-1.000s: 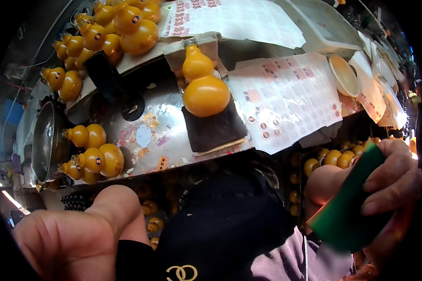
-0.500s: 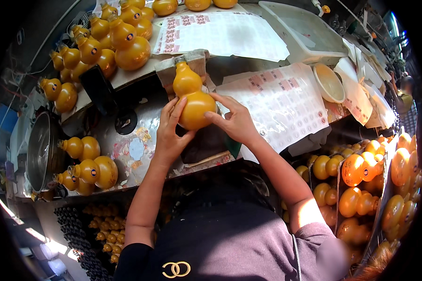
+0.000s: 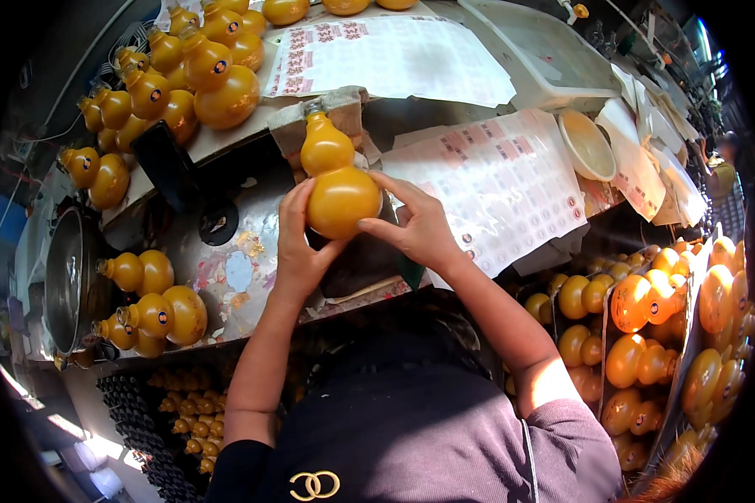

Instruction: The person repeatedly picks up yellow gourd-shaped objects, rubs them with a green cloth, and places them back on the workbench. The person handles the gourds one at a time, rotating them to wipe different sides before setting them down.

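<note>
A glossy yellow gourd-shaped bottle (image 3: 344, 201) lies between my hands, its narrow neck pointing away from me onto a folded cloth (image 3: 287, 126). My left hand (image 3: 298, 243) is closed round the left side of its wide lower bulb. From the right, my right hand (image 3: 415, 220) grips the same bulb, with the thumb at its near side and the fingers along its upper right edge. No sticker shows on the side of the bottle facing up. Right of my right hand lies a translucent sheet of printed stickers (image 3: 512, 189).
More gourd bottles (image 3: 226, 96) stand at the back left, and several (image 3: 172, 314) lie beside a metal pan (image 3: 67, 281). A dark phone (image 3: 164, 155) stands upright on the left. Another sticker sheet (image 3: 411, 63), a plastic tub (image 3: 537, 50) and a bowl (image 3: 587, 147) are farther back. Filled crates (image 3: 646, 365) stand at right.
The view has shifted slightly, so the bottles at left appear a little farther left. Both hands keep hold of the gourd bottle, whose lower bulb now sits slightly turned.
</note>
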### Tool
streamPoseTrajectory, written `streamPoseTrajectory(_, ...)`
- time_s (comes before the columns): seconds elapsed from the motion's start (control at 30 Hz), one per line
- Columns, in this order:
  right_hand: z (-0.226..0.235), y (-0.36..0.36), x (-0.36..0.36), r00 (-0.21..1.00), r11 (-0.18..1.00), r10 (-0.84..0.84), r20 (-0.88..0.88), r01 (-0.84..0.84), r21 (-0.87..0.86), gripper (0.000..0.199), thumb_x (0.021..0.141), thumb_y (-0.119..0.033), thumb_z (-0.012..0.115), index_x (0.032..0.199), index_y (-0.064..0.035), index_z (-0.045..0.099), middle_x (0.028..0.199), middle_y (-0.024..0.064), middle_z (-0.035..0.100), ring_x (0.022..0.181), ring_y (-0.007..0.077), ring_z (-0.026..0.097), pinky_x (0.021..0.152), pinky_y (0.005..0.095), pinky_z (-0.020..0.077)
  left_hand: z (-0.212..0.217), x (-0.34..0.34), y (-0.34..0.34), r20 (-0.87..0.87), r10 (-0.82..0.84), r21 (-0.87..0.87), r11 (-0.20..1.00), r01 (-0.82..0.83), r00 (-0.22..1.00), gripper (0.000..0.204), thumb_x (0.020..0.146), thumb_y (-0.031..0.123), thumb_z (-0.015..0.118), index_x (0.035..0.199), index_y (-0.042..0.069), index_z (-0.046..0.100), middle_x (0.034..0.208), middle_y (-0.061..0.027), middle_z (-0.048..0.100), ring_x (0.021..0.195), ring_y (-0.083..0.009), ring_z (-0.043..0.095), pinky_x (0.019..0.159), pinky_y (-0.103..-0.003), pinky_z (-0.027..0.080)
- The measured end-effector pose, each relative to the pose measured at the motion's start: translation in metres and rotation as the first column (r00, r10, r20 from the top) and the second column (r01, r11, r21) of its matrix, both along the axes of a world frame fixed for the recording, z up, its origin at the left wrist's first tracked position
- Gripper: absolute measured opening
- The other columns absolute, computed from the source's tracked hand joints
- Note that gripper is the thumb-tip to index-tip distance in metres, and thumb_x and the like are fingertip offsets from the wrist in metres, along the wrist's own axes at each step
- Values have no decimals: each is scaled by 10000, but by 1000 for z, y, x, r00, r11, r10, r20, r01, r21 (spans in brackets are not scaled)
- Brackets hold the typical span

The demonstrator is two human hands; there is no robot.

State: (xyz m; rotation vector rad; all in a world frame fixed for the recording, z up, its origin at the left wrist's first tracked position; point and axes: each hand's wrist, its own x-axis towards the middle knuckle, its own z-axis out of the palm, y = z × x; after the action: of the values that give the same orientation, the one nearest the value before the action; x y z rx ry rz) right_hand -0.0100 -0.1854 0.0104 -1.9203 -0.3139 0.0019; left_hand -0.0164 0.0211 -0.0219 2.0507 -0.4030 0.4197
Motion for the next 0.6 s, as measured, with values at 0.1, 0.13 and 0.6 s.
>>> streamPoseTrajectory(0.1, 4, 0, -2, 993, 1000, -20, 121, 19, 12, 736, 739, -354, 795, 1326, -20, 502, 1315, 185, 543, 1199, 292, 538, 993, 348, 427, -9, -2, 10, -261, -59, -122, 992, 27, 964, 902, 661, 95, 825, 1422, 74, 340, 1402, -161, 400, 1289, -350, 412, 1053, -415, 373)
streamPoseTrajectory(0.13, -8, -3, 3, 978, 998, -48, 201, 56, -33, 736, 735, -335, 801, 1331, -23, 501, 1318, 178, 545, 1177, 271, 550, 971, 336, 440, -5, -2, 5, -126, 9, -12, 1000, -11, 992, 893, 672, 93, 819, 1424, 76, 336, 1407, -163, 396, 1295, -348, 407, 1062, -416, 361)
streamPoseTrajectory(0.6, -57, -98, -7, 920, 906, -350, 175, 380, -186, 449, 866, -266, 664, 1255, -59, 580, 1264, 169, 581, 1016, 271, 627, 820, 330, 514, 14, 3, -29, 136, 19, 186, 982, -44, 990, 898, 668, 84, 826, 1425, 104, 343, 1448, -174, 324, 1340, -359, 324, 1104, -451, 275)
